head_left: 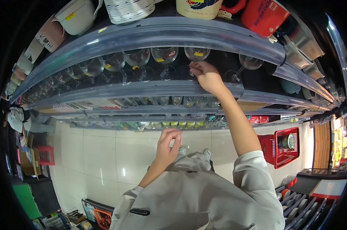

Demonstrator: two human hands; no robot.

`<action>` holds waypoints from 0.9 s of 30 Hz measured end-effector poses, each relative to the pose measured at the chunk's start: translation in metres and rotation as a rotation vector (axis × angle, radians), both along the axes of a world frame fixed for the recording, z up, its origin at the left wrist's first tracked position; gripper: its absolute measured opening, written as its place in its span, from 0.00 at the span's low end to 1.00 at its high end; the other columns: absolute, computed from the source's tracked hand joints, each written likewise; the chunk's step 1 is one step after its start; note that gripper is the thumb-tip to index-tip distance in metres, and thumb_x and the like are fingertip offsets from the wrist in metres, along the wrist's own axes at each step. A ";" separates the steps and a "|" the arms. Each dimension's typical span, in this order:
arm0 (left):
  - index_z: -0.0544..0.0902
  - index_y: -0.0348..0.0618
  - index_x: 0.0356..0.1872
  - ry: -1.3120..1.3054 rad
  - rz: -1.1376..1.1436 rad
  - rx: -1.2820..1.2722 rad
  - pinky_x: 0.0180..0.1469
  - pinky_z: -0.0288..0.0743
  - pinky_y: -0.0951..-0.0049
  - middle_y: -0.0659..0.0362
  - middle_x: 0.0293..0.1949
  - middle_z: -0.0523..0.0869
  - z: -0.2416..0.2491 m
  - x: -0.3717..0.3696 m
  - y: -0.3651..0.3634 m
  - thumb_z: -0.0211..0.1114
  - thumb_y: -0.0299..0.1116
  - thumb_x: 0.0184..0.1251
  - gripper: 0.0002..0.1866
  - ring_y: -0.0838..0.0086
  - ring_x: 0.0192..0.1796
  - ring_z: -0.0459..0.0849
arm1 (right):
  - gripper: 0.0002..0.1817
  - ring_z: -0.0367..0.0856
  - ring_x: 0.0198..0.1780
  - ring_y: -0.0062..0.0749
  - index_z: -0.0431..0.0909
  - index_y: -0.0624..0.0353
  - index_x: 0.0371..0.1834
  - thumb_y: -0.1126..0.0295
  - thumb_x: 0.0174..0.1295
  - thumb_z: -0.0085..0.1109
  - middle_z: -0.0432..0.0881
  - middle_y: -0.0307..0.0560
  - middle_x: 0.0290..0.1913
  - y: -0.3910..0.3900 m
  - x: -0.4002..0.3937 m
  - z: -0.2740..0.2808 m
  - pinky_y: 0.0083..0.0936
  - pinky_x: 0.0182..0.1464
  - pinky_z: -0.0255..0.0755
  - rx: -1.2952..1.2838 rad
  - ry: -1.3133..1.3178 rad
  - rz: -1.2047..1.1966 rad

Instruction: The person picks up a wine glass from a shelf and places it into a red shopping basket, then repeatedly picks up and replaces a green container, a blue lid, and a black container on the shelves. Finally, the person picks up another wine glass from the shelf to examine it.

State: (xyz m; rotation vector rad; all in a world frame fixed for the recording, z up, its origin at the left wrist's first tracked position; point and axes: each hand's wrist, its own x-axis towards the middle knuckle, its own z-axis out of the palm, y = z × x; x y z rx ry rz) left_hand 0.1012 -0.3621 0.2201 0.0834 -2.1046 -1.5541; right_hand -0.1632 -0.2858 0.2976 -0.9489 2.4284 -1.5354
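Note:
My right hand [208,78] reaches up to the glassware shelf, its fingers closed around the stem of a wine glass [197,55]. That glass has a clear round bowl with a yellow sticker, and its bowl top is hidden under the shelf above. To its left stands another stemmed wine glass [164,55] with yellow and red stickers, in a row of similar ones. On the right, a separate wine glass [251,61] stands past my wrist. My left hand [167,146] hangs in front of my body below the shelves, fingers loosely curled with nothing in them.
Mugs, including a red mug [264,17] and a white striped mug [129,9], line the shelf above. A red shopping basket [276,148] stands on the tiled floor [100,153] at right. Another person [18,119] is at far left, near a cardboard box [30,163].

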 end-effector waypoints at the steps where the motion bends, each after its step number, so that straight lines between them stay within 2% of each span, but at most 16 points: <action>1: 0.79 0.34 0.43 -0.003 -0.005 -0.005 0.40 0.77 0.77 0.52 0.45 0.77 0.000 0.001 0.000 0.56 0.21 0.66 0.07 0.72 0.37 0.81 | 0.11 0.83 0.43 0.37 0.77 0.64 0.46 0.78 0.59 0.56 0.84 0.52 0.38 0.000 0.001 0.000 0.28 0.47 0.74 0.004 0.029 0.007; 12: 0.79 0.34 0.43 -0.043 -0.029 0.002 0.40 0.78 0.76 0.52 0.44 0.77 -0.004 0.011 0.007 0.56 0.22 0.66 0.07 0.72 0.37 0.81 | 0.12 0.83 0.45 0.38 0.77 0.64 0.47 0.78 0.60 0.54 0.84 0.53 0.39 0.000 0.003 -0.001 0.28 0.49 0.74 0.001 0.088 0.016; 14: 0.79 0.34 0.43 -0.055 -0.042 0.000 0.41 0.78 0.76 0.52 0.44 0.77 -0.005 0.012 0.008 0.57 0.22 0.66 0.07 0.72 0.38 0.81 | 0.12 0.83 0.45 0.39 0.77 0.64 0.47 0.77 0.60 0.55 0.84 0.52 0.41 -0.001 0.005 0.003 0.29 0.50 0.74 -0.005 0.015 0.048; 22: 0.80 0.35 0.43 -0.110 -0.071 0.000 0.41 0.78 0.76 0.53 0.44 0.77 -0.004 0.008 0.015 0.58 0.22 0.65 0.08 0.71 0.40 0.81 | 0.12 0.82 0.48 0.42 0.78 0.60 0.47 0.72 0.60 0.56 0.83 0.53 0.44 -0.003 0.006 0.008 0.31 0.50 0.74 0.063 -0.008 0.042; 24: 0.79 0.36 0.44 -0.157 -0.098 -0.003 0.42 0.77 0.75 0.53 0.44 0.78 -0.003 0.004 0.017 0.58 0.23 0.65 0.09 0.71 0.40 0.81 | 0.15 0.81 0.47 0.48 0.77 0.62 0.48 0.68 0.59 0.59 0.82 0.56 0.43 0.002 0.012 0.009 0.34 0.52 0.72 0.122 0.161 -0.007; 25: 0.79 0.36 0.45 -0.207 -0.116 -0.003 0.42 0.77 0.75 0.53 0.44 0.78 -0.002 0.002 0.018 0.59 0.24 0.65 0.09 0.71 0.40 0.81 | 0.18 0.77 0.50 0.54 0.76 0.60 0.50 0.66 0.58 0.60 0.81 0.59 0.45 0.005 0.018 0.010 0.38 0.54 0.70 0.176 0.430 -0.046; 26: 0.79 0.36 0.45 -0.204 -0.136 -0.012 0.42 0.77 0.75 0.53 0.44 0.78 -0.006 -0.001 0.018 0.59 0.24 0.65 0.09 0.71 0.40 0.81 | 0.18 0.76 0.51 0.55 0.75 0.61 0.51 0.67 0.57 0.60 0.80 0.59 0.46 0.012 0.025 0.011 0.39 0.55 0.69 0.149 0.432 -0.070; 27: 0.79 0.37 0.46 -0.321 -0.192 -0.026 0.42 0.76 0.74 0.53 0.43 0.79 -0.015 -0.004 0.017 0.59 0.26 0.65 0.10 0.70 0.39 0.81 | 0.18 0.76 0.50 0.54 0.75 0.62 0.50 0.68 0.58 0.59 0.80 0.58 0.46 0.019 0.035 0.018 0.39 0.55 0.69 0.125 0.392 -0.072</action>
